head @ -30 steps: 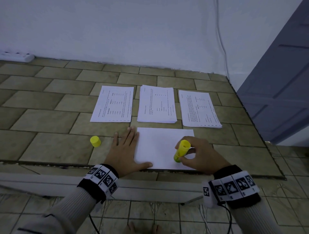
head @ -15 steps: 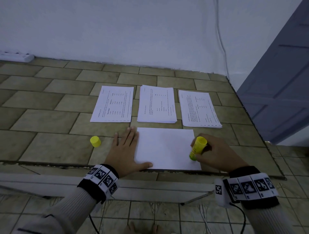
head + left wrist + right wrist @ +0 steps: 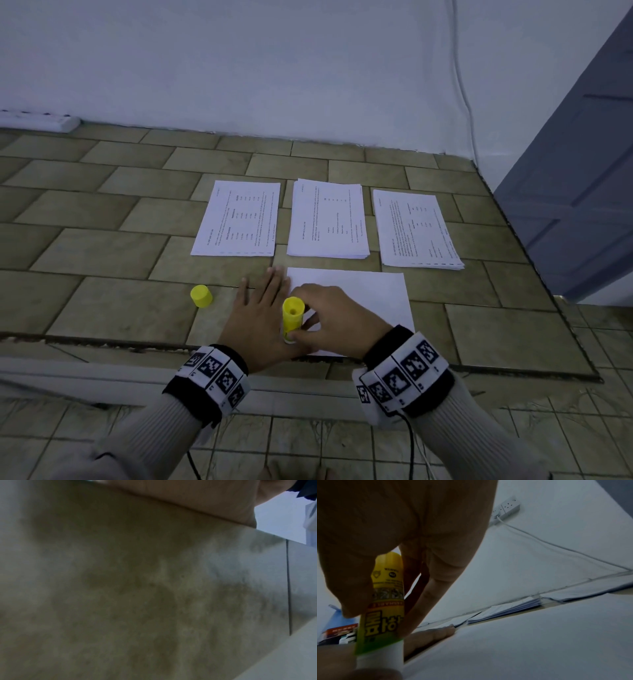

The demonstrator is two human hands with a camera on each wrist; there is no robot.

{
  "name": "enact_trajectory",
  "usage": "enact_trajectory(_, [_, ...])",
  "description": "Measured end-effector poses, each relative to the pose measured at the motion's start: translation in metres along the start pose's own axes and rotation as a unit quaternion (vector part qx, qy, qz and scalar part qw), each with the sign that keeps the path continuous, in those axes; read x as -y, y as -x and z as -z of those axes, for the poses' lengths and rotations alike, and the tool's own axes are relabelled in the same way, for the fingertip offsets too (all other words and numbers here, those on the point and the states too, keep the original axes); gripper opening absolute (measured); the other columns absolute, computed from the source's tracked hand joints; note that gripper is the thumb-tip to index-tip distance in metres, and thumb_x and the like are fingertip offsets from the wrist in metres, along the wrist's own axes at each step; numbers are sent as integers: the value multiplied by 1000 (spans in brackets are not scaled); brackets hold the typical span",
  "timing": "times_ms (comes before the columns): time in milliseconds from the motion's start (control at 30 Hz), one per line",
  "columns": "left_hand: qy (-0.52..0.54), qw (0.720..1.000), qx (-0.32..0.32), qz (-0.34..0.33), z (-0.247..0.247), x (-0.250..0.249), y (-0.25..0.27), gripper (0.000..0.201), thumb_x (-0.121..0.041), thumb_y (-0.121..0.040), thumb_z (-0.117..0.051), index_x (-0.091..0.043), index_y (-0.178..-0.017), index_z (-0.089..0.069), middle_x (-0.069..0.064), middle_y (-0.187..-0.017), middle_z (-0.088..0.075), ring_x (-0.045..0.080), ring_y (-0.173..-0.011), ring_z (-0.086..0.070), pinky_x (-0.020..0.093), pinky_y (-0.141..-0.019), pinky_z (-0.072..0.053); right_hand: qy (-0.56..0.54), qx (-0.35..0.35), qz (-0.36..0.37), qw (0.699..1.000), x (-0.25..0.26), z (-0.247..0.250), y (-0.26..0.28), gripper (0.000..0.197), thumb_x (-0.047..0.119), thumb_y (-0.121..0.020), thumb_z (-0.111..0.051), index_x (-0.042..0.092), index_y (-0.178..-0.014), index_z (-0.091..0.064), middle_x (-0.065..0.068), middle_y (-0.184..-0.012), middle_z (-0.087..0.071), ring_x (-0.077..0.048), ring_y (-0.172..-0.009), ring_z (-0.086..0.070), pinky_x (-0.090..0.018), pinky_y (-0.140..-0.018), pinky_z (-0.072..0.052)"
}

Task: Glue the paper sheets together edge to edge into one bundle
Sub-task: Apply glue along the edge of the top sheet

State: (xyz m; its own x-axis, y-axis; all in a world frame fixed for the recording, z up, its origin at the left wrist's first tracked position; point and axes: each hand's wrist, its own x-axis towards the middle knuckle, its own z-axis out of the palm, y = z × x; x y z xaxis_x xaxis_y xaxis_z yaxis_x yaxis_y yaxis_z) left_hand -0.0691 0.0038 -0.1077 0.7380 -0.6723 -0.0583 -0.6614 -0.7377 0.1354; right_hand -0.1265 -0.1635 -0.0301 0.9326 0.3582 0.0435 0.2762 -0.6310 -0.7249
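A: While left hand (image 3: 255, 318) lies flat, fingers straight, on blank white paper sheet's (image 3: 370, 294) left edge, where's glue?

B: Yellow glue stick (image 3: 292, 317) w/ white tip down on sheet, gripped by right hand (image 3: 337, 320), touching left hand. Yellow cap (image 3: 201, 296) just left of left hand; printed stacks (image 3: 327, 219) beyond fingertips.

Left hand (image 3: 257, 315) flat, fingers spread; right hand (image 3: 337, 320) curled in a grip

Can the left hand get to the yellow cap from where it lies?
Probably yes. The left hand lies flat at the blank sheet's left edge, and only bare tile separates it from the cap on its left.
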Motion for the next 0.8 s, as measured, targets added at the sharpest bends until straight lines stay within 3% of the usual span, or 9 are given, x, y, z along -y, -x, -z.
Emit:
enact_trajectory(100, [1, 1000, 4, 2, 2, -2, 0, 128, -99, -63, -3, -10, -150, -33, 12, -162, -9, 26, -150, -2, 63, -116, -7, 18, 14, -2, 1000, -1, 3, -6, 32, 19, -79, -75, 10, -105, -60, -5, -104, -60, -17, -91, -56, -38, -81, -53])
enact_trajectory(200, [-6, 1000, 15, 10, 6, -2, 0, 132, -103, -56, -1, -18, -156, -12, 6, -163, 8, 19, -148, 17, 58, -117, 5, 30, 7, 10, 999, -5, 12, -17, 30, 16, -81, -73, 6, -107, -61, -7, -102, -60, -18, -91, -57, -37, -80, -54])
enact_trajectory(300, [3, 1000, 3, 14, 7, -3, 1, 129, -103, -57, -7, -20, -156, -1, 4, -163, 6, 17, -147, 18, 56, -118, 7, 31, 0, -11, 999, -10, 22, -32, 27, 14, -82, -73, 4, -104, -60, -5, -100, -61, -16, -90, -59, -34, -78, -54])
enact_trajectory(433, [3, 1000, 7, 25, 8, -2, 2, 136, -103, -55, -6, -10, -155, -4, 6, -162, 7, 16, -146, 17, 56, -118, 7, 50, -30, -45, 997, -20, 32, -52, 23, 14, -79, -75, 3, -94, -60, -10, -94, -63, -22, -88, -60, -40, -79, -52])
enact_trajectory(633, [-2, 1000, 13, 28, 8, -2, 1, 138, -103, -55, -2, -8, -155, -6, 6, -162, 8, 16, -147, 15, 57, -118, 4, 38, -66, -88, 993, -33, 40, -70, 20, 9, -75, -75, 3, -87, -60, -13, -93, -65, -28, -88, -61, -45, -82, -51])
enact_trajectory(733, [-4, 1000, 5, 28, 7, -2, 2, 136, -102, -57, -3, -8, -155, -7, 6, -163, 6, 16, -147, 13, 57, -118, 2, 2, -81, -98, 992, -35, 43, -56, 17, 9, -74, -74, 4, -84, -61, -9, -93, -67, -24, -88, -63, -43, -82, -52])
enact_trajectory(800, [-5, 1000, -1, 27, 6, -2, 2, 135, -101, -58, -4, -7, -155, -9, 7, -163, 4, 15, -147, 12, 58, -118, 0, -19, -78, -96, 992, -34, 45, -36, 15, 8, -75, -75, 5, -84, -63, -6, -93, -69, -18, -88, -64, -36, -80, -54])
